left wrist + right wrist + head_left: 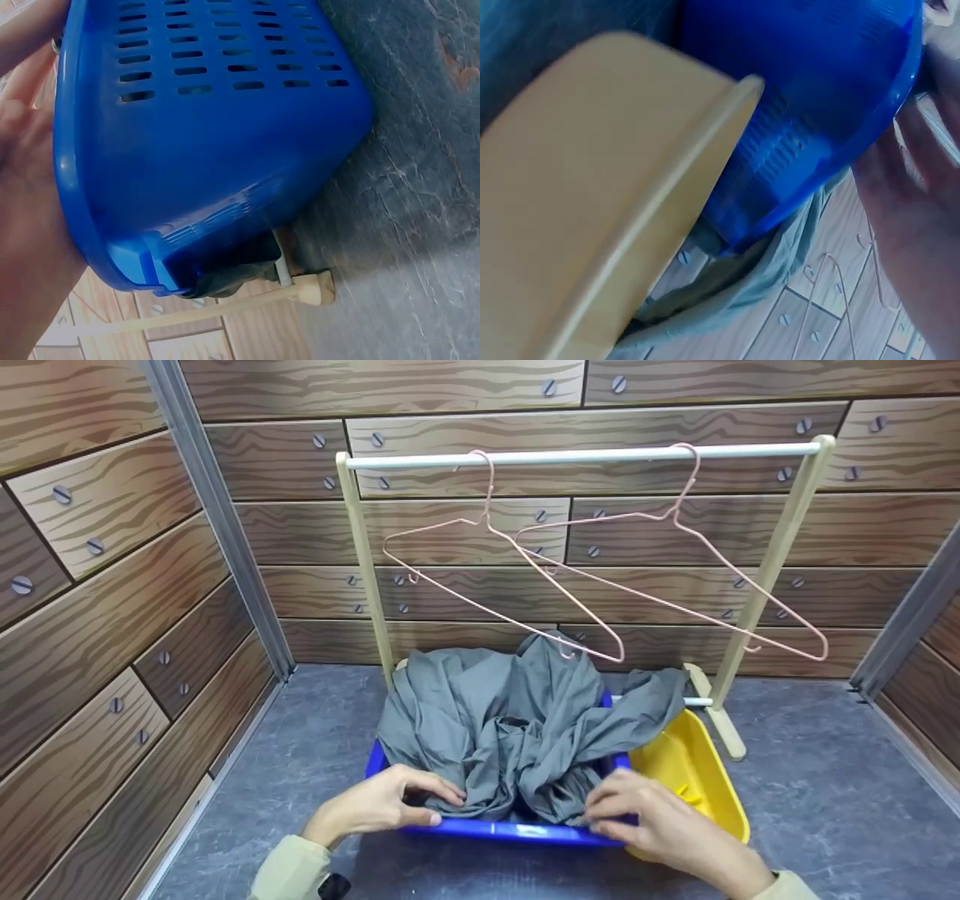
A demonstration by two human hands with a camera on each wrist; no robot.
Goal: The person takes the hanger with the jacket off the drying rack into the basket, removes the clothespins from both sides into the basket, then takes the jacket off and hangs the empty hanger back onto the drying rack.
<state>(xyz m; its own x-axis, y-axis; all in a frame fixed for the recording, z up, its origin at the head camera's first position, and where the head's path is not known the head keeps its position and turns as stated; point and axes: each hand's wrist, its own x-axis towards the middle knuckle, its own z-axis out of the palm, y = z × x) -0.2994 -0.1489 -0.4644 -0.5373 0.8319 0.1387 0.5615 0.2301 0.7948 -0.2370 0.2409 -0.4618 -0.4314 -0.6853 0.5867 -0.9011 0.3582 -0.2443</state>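
A grey cloth garment (480, 697) lies bunched in a blue slotted basket (517, 831), part of it draped over the right rim. My left hand (382, 802) is at the basket's front left corner. Its thumb rests by the rim and its fingers reach over the cloth, with a gap between them. At the front right corner, my right hand (649, 814) has bent fingers at the cloth's edge, its thumb low by the rim. Blur leaves me unable to tell whether they pinch the cloth. The left wrist view shows the basket's slotted side (225, 127) beside the palm.
Behind the basket stands a rack with a white rail (585, 456) and pale wooden posts. Two pink hangers, one left (491, 521) and one right (675, 514), hang from it. A yellow tub (724, 780) with small yellow pieces sits right of the basket. Wood-patterned walls surround the grey floor.
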